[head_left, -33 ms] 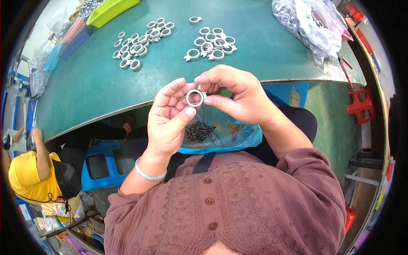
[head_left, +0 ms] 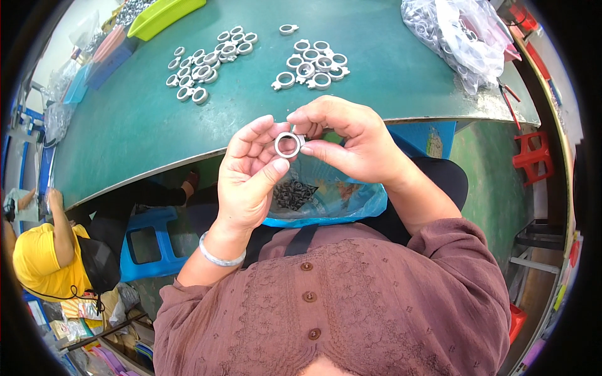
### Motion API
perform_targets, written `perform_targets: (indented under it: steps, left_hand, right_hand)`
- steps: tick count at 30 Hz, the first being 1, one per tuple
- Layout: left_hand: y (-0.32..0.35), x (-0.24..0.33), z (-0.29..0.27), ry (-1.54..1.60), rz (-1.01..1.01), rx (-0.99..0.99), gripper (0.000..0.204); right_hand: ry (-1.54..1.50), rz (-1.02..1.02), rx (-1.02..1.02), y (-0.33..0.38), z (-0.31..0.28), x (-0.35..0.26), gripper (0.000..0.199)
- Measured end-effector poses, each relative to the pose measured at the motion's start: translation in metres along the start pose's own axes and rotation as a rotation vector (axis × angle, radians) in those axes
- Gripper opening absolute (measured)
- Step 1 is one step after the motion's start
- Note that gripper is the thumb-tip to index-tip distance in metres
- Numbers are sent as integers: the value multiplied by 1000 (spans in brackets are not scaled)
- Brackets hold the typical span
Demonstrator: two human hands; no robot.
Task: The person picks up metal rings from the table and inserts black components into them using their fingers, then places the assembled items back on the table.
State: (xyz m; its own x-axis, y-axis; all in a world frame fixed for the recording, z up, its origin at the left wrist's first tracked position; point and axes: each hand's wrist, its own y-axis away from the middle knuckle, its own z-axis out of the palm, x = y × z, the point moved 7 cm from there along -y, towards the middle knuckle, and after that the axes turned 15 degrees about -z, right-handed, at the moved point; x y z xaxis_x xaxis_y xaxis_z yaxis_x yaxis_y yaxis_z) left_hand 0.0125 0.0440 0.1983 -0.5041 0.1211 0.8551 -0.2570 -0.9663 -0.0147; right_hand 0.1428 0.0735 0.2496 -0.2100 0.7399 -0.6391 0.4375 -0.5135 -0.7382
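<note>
Between my two hands, in front of the table's near edge, is a silver metal ring with a small lug [head_left: 277, 145]. My left hand [head_left: 248, 178] holds the ring's left side, thumb below and fingers curled behind it. My right hand [head_left: 360, 141] pinches the lug side between thumb and fingers; a small part there is mostly hidden. Below them, on my lap, lies an open blue plastic bag [head_left: 367, 207] with many small dark parts [head_left: 295, 194] in it.
Similar rings lie on the green table [head_left: 144, 131] in a left group [head_left: 199, 74] and a right group [head_left: 320, 62], plus one apart [head_left: 288, 29]. A clear bag of rings [head_left: 461, 37] sits at right, a lime tray [head_left: 166, 17] at far left. A person in yellow [head_left: 50, 254] is at left.
</note>
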Motion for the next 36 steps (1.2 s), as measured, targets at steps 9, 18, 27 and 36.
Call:
perform_targets:
  steps: [9,18,27,36]
  left_hand:
    - [1,0,1,16,-9,-8,51]
    - [2,-1,0,-10,10,0,51]
    - [4,0,2,-689,21,99,29]
    - [3,-7,11,-912,-125,67,24]
  right_hand:
    - [-14,-21,-46,1,3,-1,31]
    - [4,-37,-12,0,2,-2,31]
    - [564,-84,-53,-8,-33,1,21]
    - [974,-57,-151,-5,-38,20,14]
